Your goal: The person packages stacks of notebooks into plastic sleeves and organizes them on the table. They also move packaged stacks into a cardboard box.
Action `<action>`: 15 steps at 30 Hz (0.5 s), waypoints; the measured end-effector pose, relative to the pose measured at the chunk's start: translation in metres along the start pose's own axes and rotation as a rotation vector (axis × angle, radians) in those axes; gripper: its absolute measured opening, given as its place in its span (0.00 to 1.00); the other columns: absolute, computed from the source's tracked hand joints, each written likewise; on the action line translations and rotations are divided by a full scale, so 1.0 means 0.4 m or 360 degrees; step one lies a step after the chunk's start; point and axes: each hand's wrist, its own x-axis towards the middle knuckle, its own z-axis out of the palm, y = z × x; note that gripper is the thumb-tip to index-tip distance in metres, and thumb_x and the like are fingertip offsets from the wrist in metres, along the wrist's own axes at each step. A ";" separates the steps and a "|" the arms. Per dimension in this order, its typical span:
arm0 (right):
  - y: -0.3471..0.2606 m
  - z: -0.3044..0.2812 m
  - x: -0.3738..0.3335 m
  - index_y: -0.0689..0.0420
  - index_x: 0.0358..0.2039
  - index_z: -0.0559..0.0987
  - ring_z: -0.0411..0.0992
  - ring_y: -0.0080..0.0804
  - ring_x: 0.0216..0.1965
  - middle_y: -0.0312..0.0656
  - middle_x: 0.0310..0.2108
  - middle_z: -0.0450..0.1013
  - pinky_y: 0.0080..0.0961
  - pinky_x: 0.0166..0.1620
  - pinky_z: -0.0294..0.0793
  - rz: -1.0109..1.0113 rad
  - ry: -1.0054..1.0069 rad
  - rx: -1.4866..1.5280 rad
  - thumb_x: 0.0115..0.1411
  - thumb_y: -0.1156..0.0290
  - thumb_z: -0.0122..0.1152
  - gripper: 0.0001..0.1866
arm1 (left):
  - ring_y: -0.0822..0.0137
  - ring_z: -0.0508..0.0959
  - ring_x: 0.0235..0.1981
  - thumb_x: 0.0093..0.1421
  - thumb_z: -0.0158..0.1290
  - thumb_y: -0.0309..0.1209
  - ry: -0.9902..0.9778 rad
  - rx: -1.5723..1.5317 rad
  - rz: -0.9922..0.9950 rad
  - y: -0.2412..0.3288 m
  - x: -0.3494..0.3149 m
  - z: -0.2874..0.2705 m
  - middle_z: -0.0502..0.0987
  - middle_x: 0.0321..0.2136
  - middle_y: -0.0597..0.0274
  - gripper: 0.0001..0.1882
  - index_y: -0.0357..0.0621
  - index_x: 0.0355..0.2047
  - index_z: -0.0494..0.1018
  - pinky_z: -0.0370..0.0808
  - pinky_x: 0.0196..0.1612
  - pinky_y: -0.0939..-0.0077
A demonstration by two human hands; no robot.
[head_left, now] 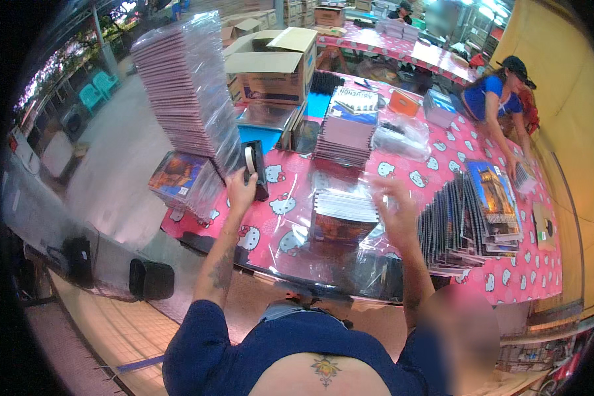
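In front of me, a stack of spiral-bound notebooks [346, 228] lies in loose clear plastic wrap [290, 247]. My left hand [241, 188] is at the near end of a black tape dispenser [260, 178], its fingers closed at the roll of tape [249, 159]. The tape's loose end is too small to make out. Just right of the wrapped stack, my right hand [397, 203] is raised over the plastic, fingers bent and apart, slightly blurred. I see nothing held in it.
A tall plastic-wrapped stack [178, 86] stands left, beside a shorter notebook pile [181, 175]. Beyond are an open cardboard box [270, 82] and more notebooks [346, 125]. Fanned notebooks [472, 221] lie right on the pink tablecloth [284, 204]; a co-worker [498, 99] handles a small stack.
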 end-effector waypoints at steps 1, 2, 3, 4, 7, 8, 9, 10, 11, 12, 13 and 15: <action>-0.048 0.039 -0.005 0.57 0.45 0.78 0.73 0.41 0.49 0.45 0.44 0.75 0.36 0.49 0.70 -0.0150 -0.0171 -0.0156 0.58 0.65 0.62 0.16 | 0.64 0.78 0.31 0.59 0.58 0.40 -0.0285 -0.0443 -0.0454 -0.057 -0.005 0.035 0.80 0.34 0.56 0.20 0.33 0.40 0.78 0.75 0.42 0.69; -0.077 0.071 -0.005 0.57 0.45 0.78 0.72 0.43 0.50 0.45 0.46 0.74 0.39 0.51 0.69 -0.0306 -0.0339 -0.0313 0.57 0.64 0.64 0.17 | 0.66 0.77 0.29 0.58 0.59 0.40 -0.0560 -0.0894 -0.0908 -0.103 -0.003 0.060 0.80 0.31 0.58 0.19 0.34 0.39 0.79 0.76 0.39 0.70; -0.065 0.092 0.001 0.57 0.44 0.78 0.71 0.44 0.49 0.45 0.45 0.74 0.40 0.51 0.68 -0.0330 -0.0257 -0.0474 0.56 0.64 0.65 0.17 | 0.67 0.77 0.26 0.57 0.60 0.40 -0.0845 -0.1358 -0.1357 -0.127 0.005 0.071 0.80 0.27 0.60 0.18 0.35 0.37 0.79 0.76 0.37 0.71; -0.029 0.119 0.006 0.56 0.43 0.78 0.70 0.44 0.49 0.44 0.45 0.74 0.41 0.51 0.67 -0.0320 -0.0160 -0.0660 0.54 0.63 0.66 0.18 | 0.72 0.74 0.20 0.57 0.60 0.37 -0.0811 -0.1363 -0.1425 -0.059 0.022 0.080 0.76 0.19 0.65 0.12 0.40 0.32 0.80 0.74 0.28 0.75; -0.021 0.172 0.033 0.55 0.40 0.79 0.69 0.44 0.48 0.42 0.42 0.72 0.41 0.49 0.65 -0.0300 -0.0120 -0.0848 0.52 0.61 0.67 0.17 | 0.74 0.75 0.23 0.56 0.59 0.32 -0.0173 -0.1534 -0.1083 -0.085 -0.046 0.133 0.77 0.21 0.66 0.08 0.39 0.30 0.80 0.73 0.27 0.77; -0.010 0.167 0.040 0.55 0.39 0.79 0.68 0.44 0.47 0.42 0.40 0.72 0.41 0.49 0.64 -0.0247 -0.0113 -0.0901 0.52 0.61 0.68 0.16 | 0.74 0.76 0.24 0.57 0.58 0.30 -0.0143 -0.1617 -0.1198 -0.061 -0.090 0.132 0.78 0.22 0.65 0.06 0.39 0.29 0.80 0.73 0.27 0.77; -0.009 0.163 0.045 0.54 0.36 0.79 0.69 0.43 0.44 0.40 0.37 0.70 0.40 0.45 0.64 -0.0310 -0.0128 -0.0921 0.51 0.61 0.68 0.15 | 0.74 0.76 0.25 0.57 0.57 0.27 -0.0096 -0.1699 -0.1308 -0.051 -0.103 0.122 0.79 0.23 0.65 0.05 0.39 0.29 0.80 0.73 0.27 0.78; -0.011 0.165 0.049 0.54 0.36 0.79 0.69 0.42 0.44 0.40 0.36 0.71 0.41 0.45 0.64 -0.0323 -0.0179 -0.0881 0.52 0.61 0.68 0.14 | 0.71 0.78 0.26 0.56 0.57 0.28 -0.0215 -0.1483 -0.1202 -0.075 -0.110 0.112 0.80 0.24 0.63 0.05 0.39 0.29 0.80 0.74 0.29 0.75; -0.014 0.166 0.056 0.53 0.36 0.79 0.70 0.41 0.44 0.39 0.36 0.71 0.41 0.45 0.64 -0.0335 -0.0228 -0.0842 0.52 0.60 0.67 0.14 | 0.68 0.79 0.27 0.55 0.57 0.28 -0.0334 -0.1267 -0.1096 -0.103 -0.115 0.098 0.81 0.25 0.60 0.06 0.39 0.30 0.80 0.75 0.30 0.73; -0.018 0.170 0.059 0.53 0.35 0.79 0.70 0.41 0.43 0.39 0.36 0.72 0.41 0.46 0.64 -0.0345 -0.0277 -0.0804 0.53 0.60 0.66 0.13 | 0.65 0.80 0.27 0.55 0.57 0.28 -0.0453 -0.1050 -0.0988 -0.133 -0.120 0.081 0.81 0.25 0.58 0.07 0.39 0.31 0.81 0.76 0.32 0.71; -0.018 0.169 0.062 0.53 0.36 0.80 0.71 0.40 0.43 0.39 0.35 0.72 0.41 0.46 0.64 -0.0316 -0.0341 -0.0796 0.53 0.59 0.66 0.14 | 0.56 0.82 0.29 0.54 0.57 0.32 -0.0499 -0.0098 -0.0582 -0.130 -0.082 0.057 0.81 0.26 0.50 0.09 0.40 0.33 0.80 0.76 0.33 0.65; -0.026 0.157 0.054 0.53 0.37 0.80 0.73 0.39 0.41 0.40 0.35 0.74 0.42 0.45 0.64 -0.0238 -0.0464 -0.0797 0.55 0.56 0.64 0.16 | 0.54 0.82 0.31 0.54 0.57 0.35 -0.0828 0.0142 -0.0382 -0.038 0.000 -0.022 0.80 0.26 0.45 0.12 0.41 0.34 0.80 0.77 0.35 0.65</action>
